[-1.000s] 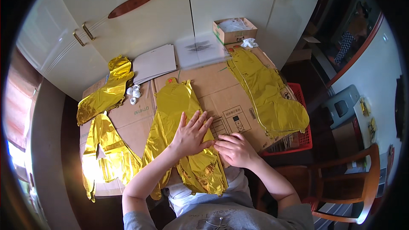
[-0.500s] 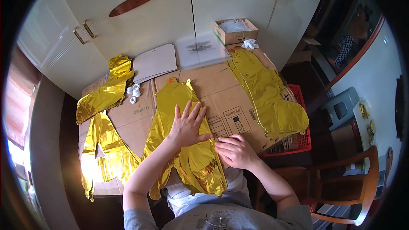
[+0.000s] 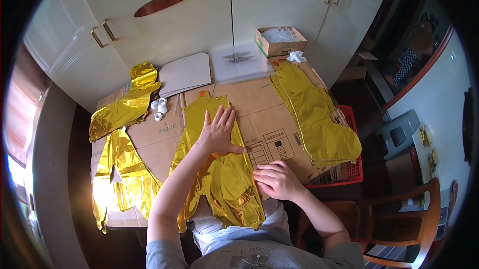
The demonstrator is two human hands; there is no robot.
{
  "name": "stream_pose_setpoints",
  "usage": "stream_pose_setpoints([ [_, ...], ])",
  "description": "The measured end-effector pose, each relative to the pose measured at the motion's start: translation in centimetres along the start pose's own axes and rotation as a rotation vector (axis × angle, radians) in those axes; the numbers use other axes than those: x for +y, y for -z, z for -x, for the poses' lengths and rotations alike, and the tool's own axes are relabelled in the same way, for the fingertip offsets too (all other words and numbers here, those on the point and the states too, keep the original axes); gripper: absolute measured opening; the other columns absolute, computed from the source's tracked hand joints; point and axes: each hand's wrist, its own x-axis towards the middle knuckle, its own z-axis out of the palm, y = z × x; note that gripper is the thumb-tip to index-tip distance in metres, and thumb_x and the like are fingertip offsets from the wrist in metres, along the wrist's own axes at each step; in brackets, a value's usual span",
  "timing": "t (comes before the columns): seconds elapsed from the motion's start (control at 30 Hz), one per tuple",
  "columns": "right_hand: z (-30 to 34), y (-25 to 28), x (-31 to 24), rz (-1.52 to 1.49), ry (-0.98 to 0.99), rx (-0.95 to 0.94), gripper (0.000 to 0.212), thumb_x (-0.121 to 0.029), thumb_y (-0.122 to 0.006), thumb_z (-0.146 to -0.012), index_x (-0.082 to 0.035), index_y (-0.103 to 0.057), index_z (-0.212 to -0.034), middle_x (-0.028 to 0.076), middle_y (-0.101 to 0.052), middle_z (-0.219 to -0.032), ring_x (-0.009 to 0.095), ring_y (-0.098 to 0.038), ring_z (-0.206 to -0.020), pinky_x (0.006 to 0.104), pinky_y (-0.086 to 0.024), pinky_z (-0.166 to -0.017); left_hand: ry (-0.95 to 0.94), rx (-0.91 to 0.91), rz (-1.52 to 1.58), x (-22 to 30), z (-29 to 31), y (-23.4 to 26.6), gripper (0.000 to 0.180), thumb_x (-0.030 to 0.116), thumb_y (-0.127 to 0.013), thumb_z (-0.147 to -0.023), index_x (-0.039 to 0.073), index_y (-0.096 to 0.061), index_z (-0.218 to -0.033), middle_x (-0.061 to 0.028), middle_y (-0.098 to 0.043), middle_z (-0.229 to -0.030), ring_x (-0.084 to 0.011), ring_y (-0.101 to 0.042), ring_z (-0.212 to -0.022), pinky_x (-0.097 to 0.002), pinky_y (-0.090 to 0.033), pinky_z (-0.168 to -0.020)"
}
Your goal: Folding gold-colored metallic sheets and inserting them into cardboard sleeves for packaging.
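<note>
A flat gold foil balloon [image 3: 232, 184] lies in front of me, its lower end hanging over the near edge of the cardboard-covered table. My left hand [image 3: 218, 132] rests palm down on its upper half, fingers stretched out and thumb spread to the right. At the balloon's right edge, lower down, my right hand [image 3: 277, 179] has its fingers curled together, gripping that edge; the fingertips are partly hidden. Small wrinkles show in the foil between the hands and near the bottom.
More gold foil balloons lie at the left [image 3: 124, 169], far left [image 3: 124, 102] and right [image 3: 317, 114]. White rolls [image 3: 158, 105], grey card sheets [image 3: 185, 73], a clear plastic sheet [image 3: 239, 64] and a small carton [image 3: 282, 40] sit farther back. A red basket [image 3: 353, 169] and wooden chair [image 3: 399, 219] stand right.
My left hand has slid a little farther up the foil, away from me. The balloon's upper right corner has shifted. My right hand stays at the right edge.
</note>
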Motion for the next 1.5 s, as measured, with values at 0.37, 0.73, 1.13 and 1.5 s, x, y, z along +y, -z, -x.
stream_pose_setpoints([
  [0.37, -4.1, -0.9, 3.8, -0.017, 0.094, -0.067, 0.029, -0.020, -0.067, -0.087, -0.009, -0.070, -0.114, 0.004, -0.067, -0.122, 0.020, -0.058, -0.121, 0.0377, -0.041, -0.105, -0.024, 0.114, 0.066, -0.3, 0.6, -0.8, 0.118, 0.082, -0.052, -0.071, -0.004, -0.029, -0.149, -0.0171, -0.025, -0.157, -0.0348, -0.013, -0.149, -0.0604, -0.011, -0.116],
  [0.73, -3.8, -1.2, 4.1, -0.011, 0.087, -0.077, 0.023, -0.016, -0.067, -0.086, -0.011, -0.072, -0.108, 0.004, -0.068, -0.120, 0.020, -0.058, -0.121, 0.0389, -0.040, -0.105, -0.036, 0.137, 0.113, -0.6, 0.7, -0.9, 0.119, 0.081, -0.060, -0.065, -0.005, -0.037, -0.144, -0.0174, -0.032, -0.153, -0.0367, -0.015, -0.148, -0.0599, -0.014, -0.116],
  [1.13, -4.0, 0.3, 4.2, 0.040, 0.260, -0.146, 0.023, -0.014, -0.065, -0.082, -0.007, -0.072, -0.103, 0.005, -0.069, -0.115, 0.019, -0.058, -0.119, 0.0386, -0.040, -0.106, -0.052, 0.144, 0.095, -0.4, 0.9, -0.6, 0.116, 0.082, -0.061, -0.063, 0.005, -0.037, -0.147, -0.0157, -0.033, -0.153, -0.0364, -0.016, -0.148, -0.0616, -0.015, -0.115],
  [1.5, -3.6, 1.0, 4.6, -0.106, 0.388, -0.247, 0.023, -0.011, -0.069, -0.077, -0.006, -0.073, -0.099, 0.006, -0.071, -0.111, 0.021, -0.060, -0.118, 0.0434, -0.038, -0.112, -0.057, 0.099, 0.086, -0.4, 0.9, -0.3, 0.118, 0.083, -0.059, -0.064, 0.004, -0.034, -0.149, -0.0121, -0.029, -0.157, -0.0344, -0.013, -0.149, -0.0599, -0.012, -0.117],
])
